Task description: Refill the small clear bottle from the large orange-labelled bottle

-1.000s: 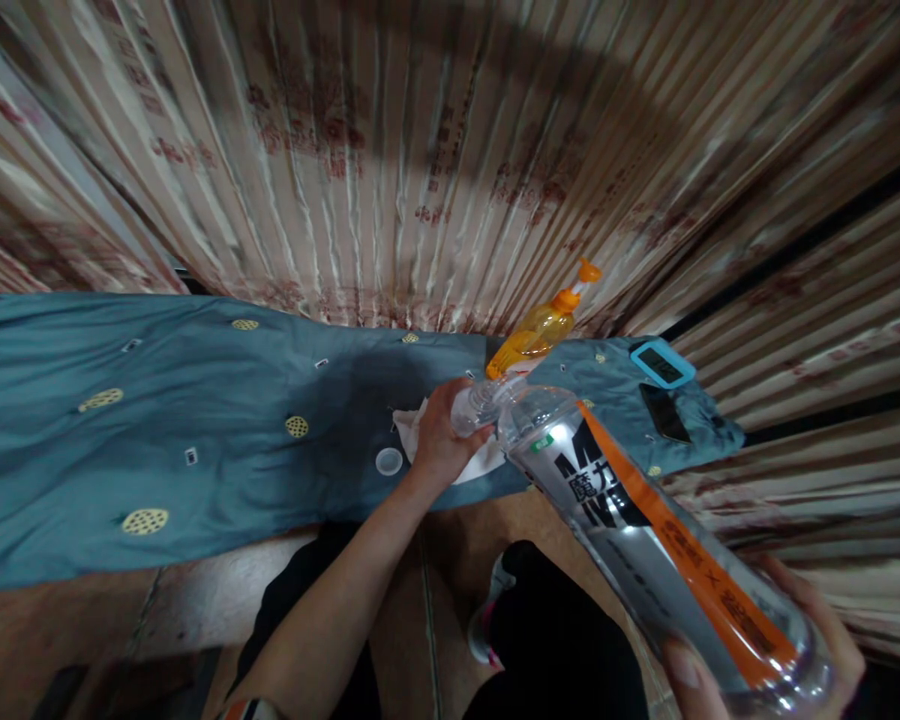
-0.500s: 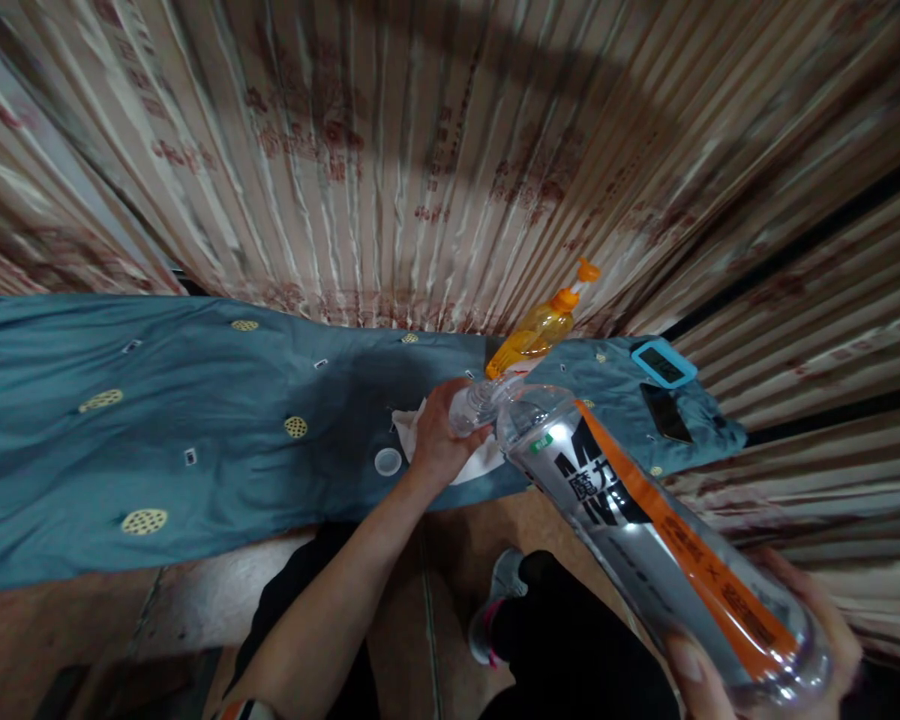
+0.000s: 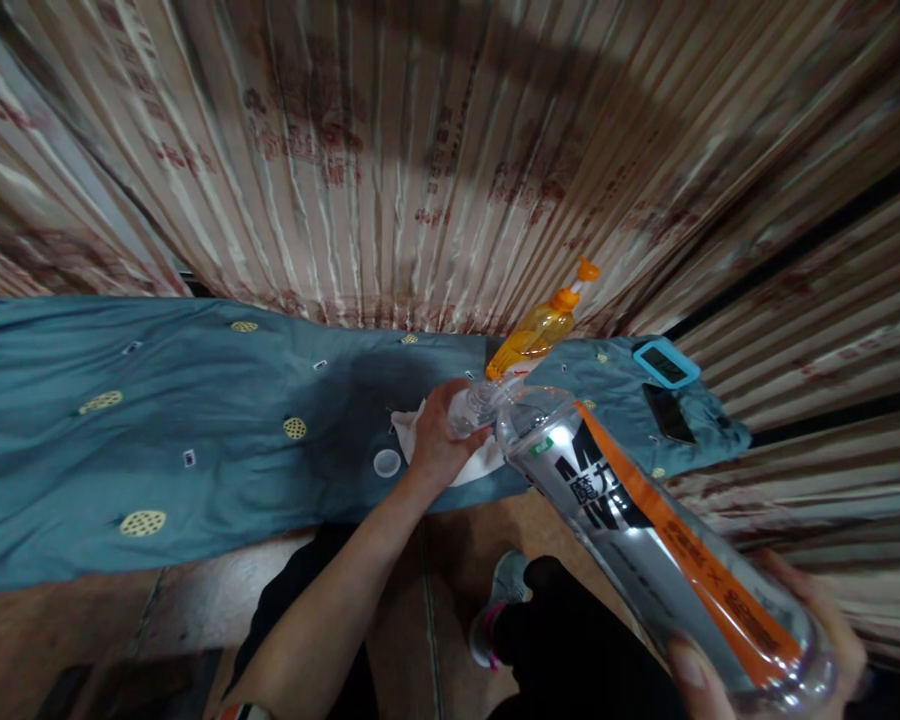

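Note:
A large clear plastic drink bottle [image 3: 645, 530] with a silver and orange label is tilted, its neck pointing up-left. My right hand [image 3: 810, 620] is wrapped round its base. My left hand [image 3: 442, 435] is closed round a small clear plastic container [image 3: 471, 410], mostly covered by the fingers. The bottle's mouth meets this container's opening; whether they touch or one sits inside the other I cannot tell. Below my left hand lies a white cloth or tissue [image 3: 480, 462]. A small round whitish cap [image 3: 387, 462] lies left of it.
Just behind the hands stands a pump bottle [image 3: 532, 335] of yellow liquid with an orange pump. A blue-framed digital timer [image 3: 666, 363] and a dark phone [image 3: 669, 413] lie on the right end of the teal cloth [image 3: 217, 400]. Pleated curtains [image 3: 390, 170] hang behind and on the right.
Both hands and the two clear vessels hold nearly the same pose. The view has shifted very slightly.

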Tool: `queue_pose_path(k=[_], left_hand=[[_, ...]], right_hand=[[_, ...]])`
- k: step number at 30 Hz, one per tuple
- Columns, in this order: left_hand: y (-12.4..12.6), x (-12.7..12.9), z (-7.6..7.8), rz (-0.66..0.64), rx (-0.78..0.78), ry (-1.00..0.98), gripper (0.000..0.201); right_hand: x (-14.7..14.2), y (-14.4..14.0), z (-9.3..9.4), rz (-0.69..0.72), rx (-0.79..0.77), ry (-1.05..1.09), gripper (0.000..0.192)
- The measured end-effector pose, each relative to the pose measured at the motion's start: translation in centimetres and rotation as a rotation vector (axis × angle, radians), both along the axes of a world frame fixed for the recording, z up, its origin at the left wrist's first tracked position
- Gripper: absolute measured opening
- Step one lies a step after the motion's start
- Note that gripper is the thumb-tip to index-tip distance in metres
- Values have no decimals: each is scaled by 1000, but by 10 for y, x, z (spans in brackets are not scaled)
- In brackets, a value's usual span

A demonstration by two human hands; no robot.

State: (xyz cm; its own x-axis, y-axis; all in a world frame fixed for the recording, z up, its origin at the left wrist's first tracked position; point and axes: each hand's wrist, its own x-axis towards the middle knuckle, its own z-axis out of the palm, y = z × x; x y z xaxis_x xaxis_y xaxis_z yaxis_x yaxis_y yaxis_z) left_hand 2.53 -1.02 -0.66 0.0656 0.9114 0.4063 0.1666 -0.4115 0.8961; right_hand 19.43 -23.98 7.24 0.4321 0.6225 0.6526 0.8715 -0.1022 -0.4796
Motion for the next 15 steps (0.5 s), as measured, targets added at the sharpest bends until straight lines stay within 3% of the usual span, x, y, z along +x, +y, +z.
queue_pose_path(k=[4, 15], left_hand=[[0, -1, 2, -4, -2, -3, 56], [-1, -2, 5, -13, -27, 5, 55]], right_hand=[[2, 2, -2, 73, 43, -13, 89], [-6, 3, -1, 60, 56, -78, 88]])
